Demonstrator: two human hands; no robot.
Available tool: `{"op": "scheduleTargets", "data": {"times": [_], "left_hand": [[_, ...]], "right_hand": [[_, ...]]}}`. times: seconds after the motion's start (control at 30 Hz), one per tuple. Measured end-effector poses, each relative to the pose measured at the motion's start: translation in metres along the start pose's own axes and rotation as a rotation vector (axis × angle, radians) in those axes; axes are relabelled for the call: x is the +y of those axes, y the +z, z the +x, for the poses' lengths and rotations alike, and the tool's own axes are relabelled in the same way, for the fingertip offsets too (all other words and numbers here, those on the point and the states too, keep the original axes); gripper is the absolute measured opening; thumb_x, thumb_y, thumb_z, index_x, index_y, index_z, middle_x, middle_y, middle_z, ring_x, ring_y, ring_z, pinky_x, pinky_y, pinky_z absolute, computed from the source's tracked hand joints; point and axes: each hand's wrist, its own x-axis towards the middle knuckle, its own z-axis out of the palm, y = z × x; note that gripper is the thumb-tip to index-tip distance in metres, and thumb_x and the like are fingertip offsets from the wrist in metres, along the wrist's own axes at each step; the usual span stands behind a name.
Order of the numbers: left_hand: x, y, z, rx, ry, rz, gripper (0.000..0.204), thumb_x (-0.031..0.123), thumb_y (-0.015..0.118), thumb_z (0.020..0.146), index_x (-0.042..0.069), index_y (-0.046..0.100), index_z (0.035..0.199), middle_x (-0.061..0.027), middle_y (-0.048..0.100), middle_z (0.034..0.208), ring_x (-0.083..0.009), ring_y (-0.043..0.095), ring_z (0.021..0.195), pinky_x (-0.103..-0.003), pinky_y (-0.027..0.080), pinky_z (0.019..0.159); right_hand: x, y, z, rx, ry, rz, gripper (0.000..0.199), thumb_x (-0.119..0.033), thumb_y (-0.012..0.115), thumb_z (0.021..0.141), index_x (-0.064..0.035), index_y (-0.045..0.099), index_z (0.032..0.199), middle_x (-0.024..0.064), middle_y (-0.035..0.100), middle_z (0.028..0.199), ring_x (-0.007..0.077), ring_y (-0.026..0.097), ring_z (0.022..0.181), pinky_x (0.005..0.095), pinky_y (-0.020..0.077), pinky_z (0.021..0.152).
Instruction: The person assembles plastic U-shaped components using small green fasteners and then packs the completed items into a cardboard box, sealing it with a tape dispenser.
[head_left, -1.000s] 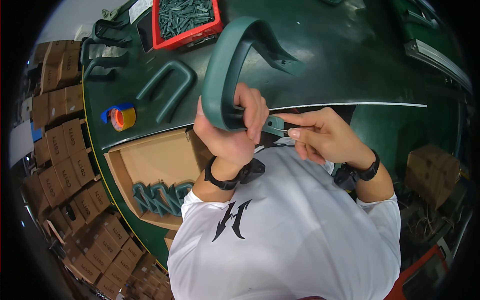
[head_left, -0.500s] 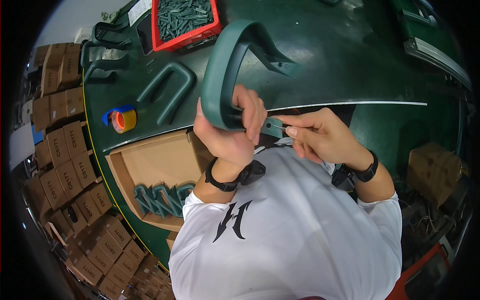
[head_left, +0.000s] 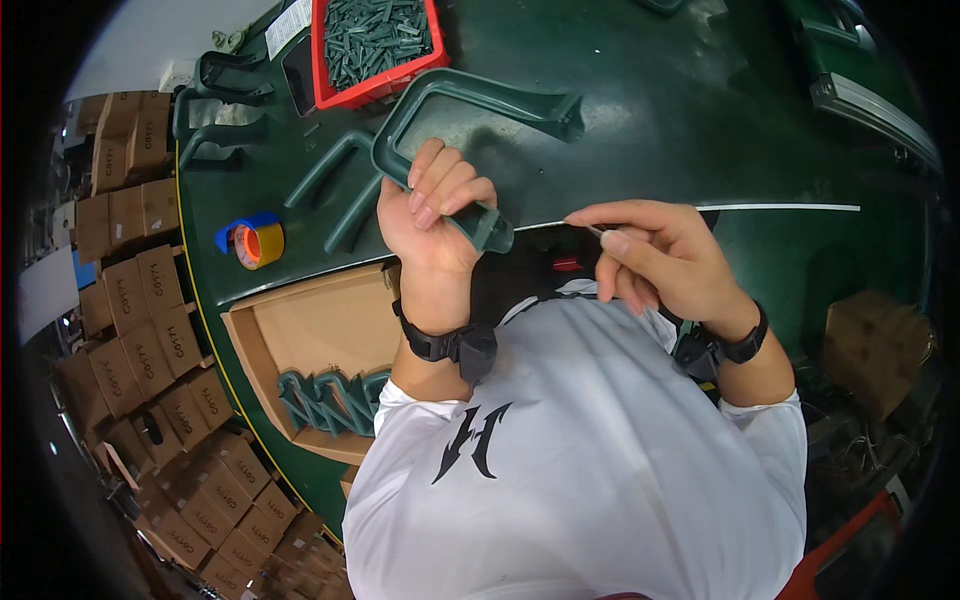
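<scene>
My left hand (head_left: 432,215) grips one end of a large dark green U-shaped plastic handle (head_left: 470,100), held above the green table (head_left: 650,120) with its other end pointing up and right. My right hand (head_left: 655,255) is a little to the right of that end, apart from it, with thumb and forefinger pinched on a small thin metal piece (head_left: 594,229). Both wrists wear black bands.
A red bin (head_left: 375,45) of small grey parts stands at the far edge. More green handles (head_left: 335,190) lie on the table, beside a roll of tape (head_left: 255,242). An open cardboard box (head_left: 300,340) holds several handles. Stacked cartons (head_left: 130,290) fill the left.
My left hand has turned the handle so it lies flatter and points right. My right hand has drawn away from the handle's end, still pinching the small piece.
</scene>
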Motion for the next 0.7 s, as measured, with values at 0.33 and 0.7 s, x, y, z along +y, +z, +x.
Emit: {"op": "scheduleTargets", "data": {"times": [0.33,0.7], "left_hand": [[-0.002,-0.004,0.003,0.064,0.033,-0.06,0.04,0.033,0.027,0.1,0.011,0.039,0.069,0.0011,0.039,0.056,-0.0113,0.041,0.047,-0.028,0.04,0.059],[-0.003,-0.002,0.001,0.076,0.043,0.005,0.044,0.038,0.021,0.099,0.011,0.039,0.07,0.001,0.04,0.056,-0.0116,0.039,0.047,-0.028,0.038,0.057]], "right_hand": [[-0.028,0.024,0.025,-0.168,0.295,-0.089,0.046,-0.017,0.052,0.103,0.0077,0.047,0.142,0.0101,0.068,0.07,0.0115,0.058,0.043,0.0249,0.0396,0.038],[-0.029,0.025,0.031,-0.144,0.316,-0.093,0.039,-0.016,0.053,0.103,0.009,0.056,0.133,0.0107,0.067,0.066,0.0096,0.055,0.04,0.0234,0.0374,0.036]]}}
